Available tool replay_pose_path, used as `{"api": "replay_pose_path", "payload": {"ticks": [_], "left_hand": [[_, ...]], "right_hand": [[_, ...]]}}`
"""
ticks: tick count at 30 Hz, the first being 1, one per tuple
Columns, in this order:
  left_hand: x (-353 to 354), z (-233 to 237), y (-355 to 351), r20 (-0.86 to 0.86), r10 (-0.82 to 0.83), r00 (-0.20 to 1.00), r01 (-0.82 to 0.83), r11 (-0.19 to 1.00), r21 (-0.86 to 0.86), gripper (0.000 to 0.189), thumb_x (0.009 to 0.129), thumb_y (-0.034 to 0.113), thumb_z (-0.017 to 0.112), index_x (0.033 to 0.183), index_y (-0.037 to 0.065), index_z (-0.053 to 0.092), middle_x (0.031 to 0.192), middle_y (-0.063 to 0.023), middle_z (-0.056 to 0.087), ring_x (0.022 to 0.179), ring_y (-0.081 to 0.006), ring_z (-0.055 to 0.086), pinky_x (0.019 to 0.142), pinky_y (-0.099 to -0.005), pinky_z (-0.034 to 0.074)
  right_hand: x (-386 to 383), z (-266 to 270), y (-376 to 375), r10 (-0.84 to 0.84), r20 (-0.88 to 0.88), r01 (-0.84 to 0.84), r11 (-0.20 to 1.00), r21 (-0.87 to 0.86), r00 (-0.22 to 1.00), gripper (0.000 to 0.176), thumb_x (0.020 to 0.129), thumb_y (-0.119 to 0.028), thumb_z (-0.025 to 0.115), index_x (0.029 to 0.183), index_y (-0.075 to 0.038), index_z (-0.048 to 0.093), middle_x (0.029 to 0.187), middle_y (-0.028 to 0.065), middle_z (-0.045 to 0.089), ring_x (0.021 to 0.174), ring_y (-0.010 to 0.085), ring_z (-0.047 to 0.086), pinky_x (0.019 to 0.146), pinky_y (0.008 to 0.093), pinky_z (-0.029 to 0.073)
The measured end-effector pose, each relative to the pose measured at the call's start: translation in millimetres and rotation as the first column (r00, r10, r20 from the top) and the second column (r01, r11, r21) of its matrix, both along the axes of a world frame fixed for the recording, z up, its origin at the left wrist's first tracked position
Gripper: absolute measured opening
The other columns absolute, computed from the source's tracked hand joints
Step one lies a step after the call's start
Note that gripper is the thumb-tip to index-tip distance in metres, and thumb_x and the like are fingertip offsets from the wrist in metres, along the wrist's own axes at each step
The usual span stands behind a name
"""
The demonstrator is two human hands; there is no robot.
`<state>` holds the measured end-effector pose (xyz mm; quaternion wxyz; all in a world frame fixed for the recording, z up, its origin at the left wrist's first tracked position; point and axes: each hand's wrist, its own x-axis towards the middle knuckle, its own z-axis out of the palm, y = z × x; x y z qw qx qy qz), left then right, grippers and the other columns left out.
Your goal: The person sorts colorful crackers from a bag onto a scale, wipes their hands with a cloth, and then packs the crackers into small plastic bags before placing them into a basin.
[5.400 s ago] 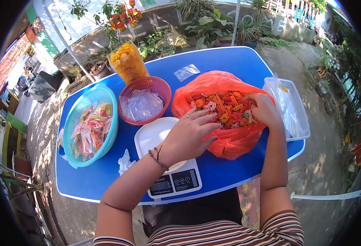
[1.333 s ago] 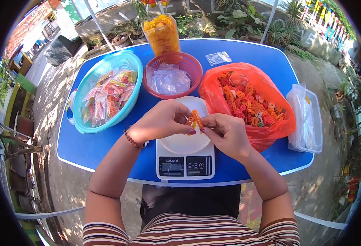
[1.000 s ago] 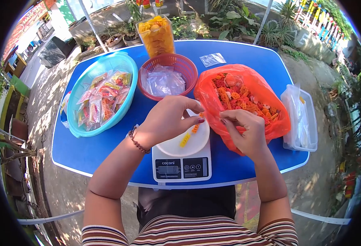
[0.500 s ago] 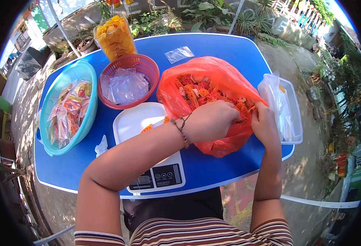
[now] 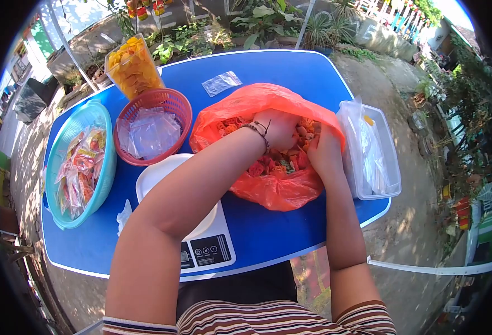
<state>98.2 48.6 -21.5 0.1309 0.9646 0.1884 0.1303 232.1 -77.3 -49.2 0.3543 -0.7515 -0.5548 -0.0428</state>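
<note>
A blue folding table (image 5: pixel 290 72) stands outdoors on bare ground, with potted plants beyond its far edge. On its right half sits an orange plastic bag (image 5: pixel 268 192), thin and glossy. Its mouth is spread wide over a heap of small shaped snacks (image 5: pixel 274 164) in red, orange and pale tones. The bag's near side bulges toward the table's front edge and leaves only a strip of blue before the drop.

The person's left hand (image 5: pixel 279 127), with a beaded bracelet at the wrist, is sunk among the snacks in the middle of the bag. Its fingers are buried, so whether they clasp anything cannot be told. The right hand (image 5: pixel 324 153) lies just beside it against the bag's right wall; its hold is likewise hidden.

A teal basket (image 5: pixel 111 162) of filled sachets reaches the table's left edge. A red basket (image 5: pixel 165 95) of empty clear bags stands between it and the orange bag, almost touching both. A clear lidless box (image 5: pixel 390 145) of plastic sleeves touches the bag's right side and overhangs the table's right edge.

A white kitchen scale (image 5: pixel 209 251) with a tray (image 5: pixel 156 173) lies under the left forearm at the front edge. A tall tub of yellow crisps (image 5: pixel 133 67) stands at the far left. A single small clear bag (image 5: pixel 221 84) lies on the open far stretch, the widest bare patch.
</note>
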Motion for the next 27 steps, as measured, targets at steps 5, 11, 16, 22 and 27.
{"api": "replay_pose_path", "payload": {"ticks": [5, 11, 16, 22, 27], "left_hand": [[-5, 15, -5, -0.123, -0.065, 0.990, 0.061, 0.997, -0.039, 0.043, 0.077, 0.031, 0.073, 0.116, 0.014, 0.070, 0.121, -0.0110, 0.069, 0.112, -0.0297, 0.066, 0.097, -0.0416, 0.053], [-18, 28, -9, -0.296, -0.033, 0.955, 0.035, 0.999, 0.002, 0.034, 0.081, 0.028, 0.068, 0.112, 0.014, 0.073, 0.112, -0.0105, 0.072, 0.107, -0.0278, 0.068, 0.092, -0.0414, 0.055], [-22, 26, -11, -0.280, -0.024, 0.960, 0.025, 1.000, 0.001, 0.029, 0.083, 0.024, 0.064, 0.109, 0.014, 0.073, 0.107, -0.0115, 0.072, 0.102, -0.0285, 0.070, 0.088, -0.0424, 0.056], [-21, 20, -9, -0.265, -0.015, 0.964, 0.021, 1.000, 0.019, 0.027, 0.080, 0.023, 0.064, 0.105, 0.017, 0.072, 0.097, -0.0099, 0.072, 0.091, -0.0298, 0.070, 0.081, -0.0443, 0.057], [-21, 16, -8, -0.238, -0.020, 0.971, 0.027, 0.999, 0.027, 0.029, 0.078, 0.023, 0.064, 0.105, 0.016, 0.072, 0.092, -0.0098, 0.072, 0.085, -0.0309, 0.070, 0.078, -0.0451, 0.058]], "right_hand": [[5, -16, 4, -0.013, 0.095, 0.019, 0.998, -0.061, 0.995, 0.038, 0.088, -0.004, 0.056, 0.125, 0.002, 0.056, 0.124, 0.0265, 0.059, 0.119, 0.0431, 0.055, 0.103, 0.0499, 0.044], [13, -25, 6, 0.035, 0.139, -0.036, 0.999, 0.009, 0.990, 0.041, 0.085, -0.006, 0.058, 0.126, 0.001, 0.057, 0.121, 0.0254, 0.060, 0.114, 0.0438, 0.057, 0.100, 0.0509, 0.045], [11, -19, 5, 0.035, 0.108, -0.035, 0.999, -0.001, 0.994, 0.036, 0.089, -0.007, 0.058, 0.124, 0.001, 0.059, 0.120, 0.0252, 0.062, 0.114, 0.0433, 0.057, 0.101, 0.0489, 0.046], [12, -23, 7, 0.012, 0.107, -0.015, 0.999, 0.032, 0.994, 0.033, 0.089, -0.011, 0.060, 0.119, 0.001, 0.062, 0.116, 0.0245, 0.063, 0.111, 0.0430, 0.059, 0.098, 0.0498, 0.046], [10, -20, 8, -0.040, 0.056, 0.041, 0.999, -0.013, 0.998, 0.034, 0.089, -0.012, 0.063, 0.121, 0.001, 0.062, 0.117, 0.0239, 0.065, 0.112, 0.0419, 0.060, 0.099, 0.0469, 0.047]]}}
